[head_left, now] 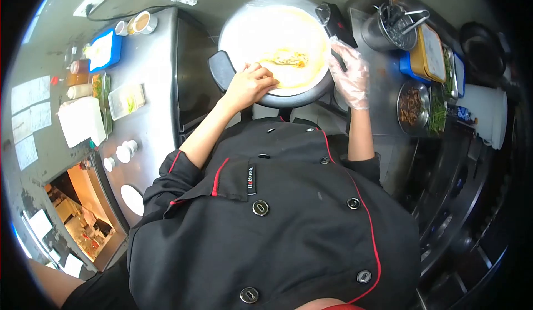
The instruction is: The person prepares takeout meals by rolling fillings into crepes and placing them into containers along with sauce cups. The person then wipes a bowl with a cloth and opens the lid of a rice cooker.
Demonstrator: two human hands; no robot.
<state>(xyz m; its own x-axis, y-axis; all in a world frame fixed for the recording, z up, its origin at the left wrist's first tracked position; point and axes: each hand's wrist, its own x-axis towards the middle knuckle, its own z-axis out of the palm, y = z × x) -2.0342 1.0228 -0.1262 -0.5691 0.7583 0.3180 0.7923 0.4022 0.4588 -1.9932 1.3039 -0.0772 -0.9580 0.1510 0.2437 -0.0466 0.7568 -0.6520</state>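
A round, pale flat sheet (302, 29) covers a round black-rimmed griddle (294, 100) in front of me. An orange and white filling (291, 59) lies on the sheet's lower middle. My bare left hand (254, 84) is at the griddle's lower left edge, its fingers bent together at the sheet's rim; what they pinch is too small to make out. In a clear plastic glove, my right hand (348, 71) is at the griddle's right edge, fingers apart, with nothing visible in it.
On the right counter are a metal pot of utensils (388, 28), stacked trays (432, 51) and a bowl of brown food (412, 104). The left counter holds a blue tray (105, 50), cups (144, 23), a clear container (126, 101) and bottles (78, 79).
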